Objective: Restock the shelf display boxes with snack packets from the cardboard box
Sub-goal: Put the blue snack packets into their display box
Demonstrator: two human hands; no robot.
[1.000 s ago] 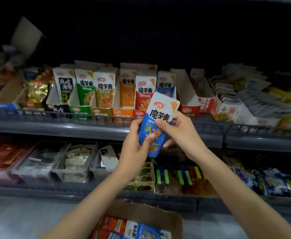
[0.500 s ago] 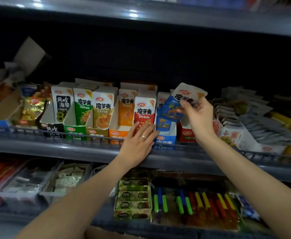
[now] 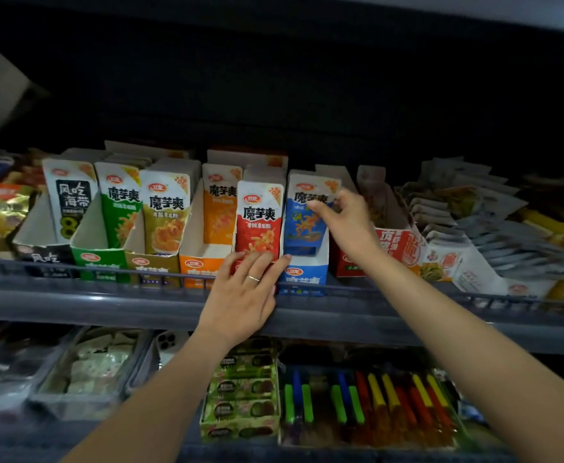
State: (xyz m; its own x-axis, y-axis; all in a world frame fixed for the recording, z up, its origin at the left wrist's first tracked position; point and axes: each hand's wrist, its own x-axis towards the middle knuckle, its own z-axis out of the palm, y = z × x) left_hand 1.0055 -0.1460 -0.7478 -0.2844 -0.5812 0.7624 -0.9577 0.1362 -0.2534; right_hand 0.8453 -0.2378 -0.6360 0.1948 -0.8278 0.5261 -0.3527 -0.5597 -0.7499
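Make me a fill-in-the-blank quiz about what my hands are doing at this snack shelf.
1. The right hand pinches the blue packet, which stands in the ___ display box.
2. The left hand, resting below the red packet, wears a ___.
3. The orange packet stands immediately ___ of the red packet.
Missing words: blue; ring; left.

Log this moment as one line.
blue packet upright in blue display box | right hand holds it | left hand touches red display box
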